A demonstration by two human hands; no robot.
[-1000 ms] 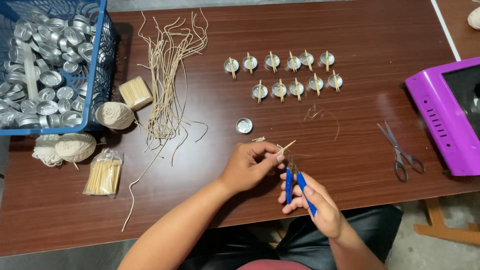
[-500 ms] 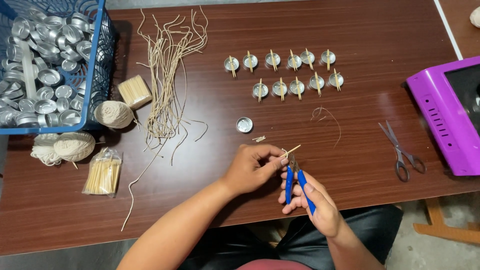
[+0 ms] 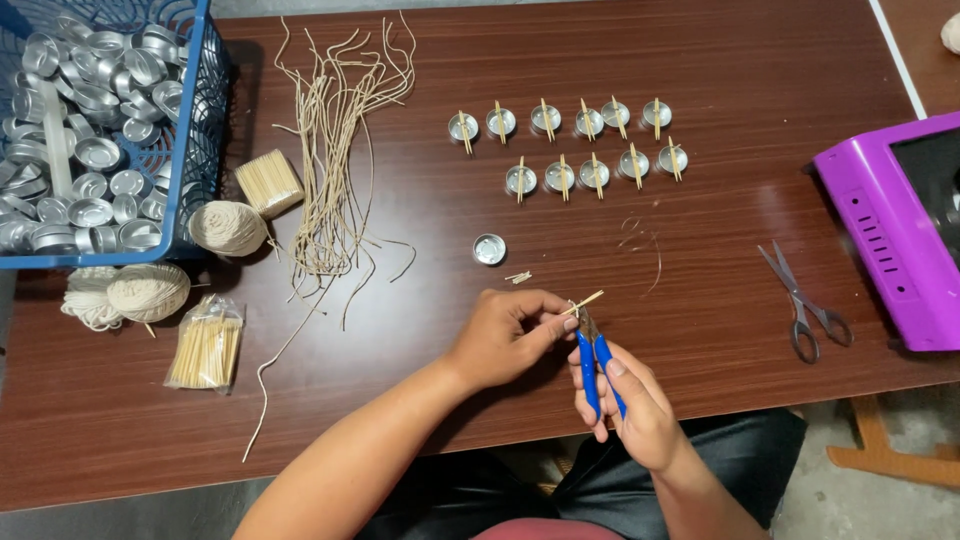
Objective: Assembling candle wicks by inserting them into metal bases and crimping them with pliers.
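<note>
The left hand [image 3: 505,335] pinched a short wooden stick [image 3: 586,302] between thumb and fingertips, just above the table [image 3: 760,60] edge. The right hand [image 3: 625,405] gripped blue-handled pliers [image 3: 596,362], whose tips seemed to meet the stick. Beyond lay one empty metal cup [image 3: 489,249], two rows of stick-topped cups [image 3: 565,147], wick strands [image 3: 335,150], and scissors [image 3: 802,302].

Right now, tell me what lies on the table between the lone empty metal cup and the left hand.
In the head view, only small pale stick offcuts lie between the empty metal cup and the left hand.
</note>
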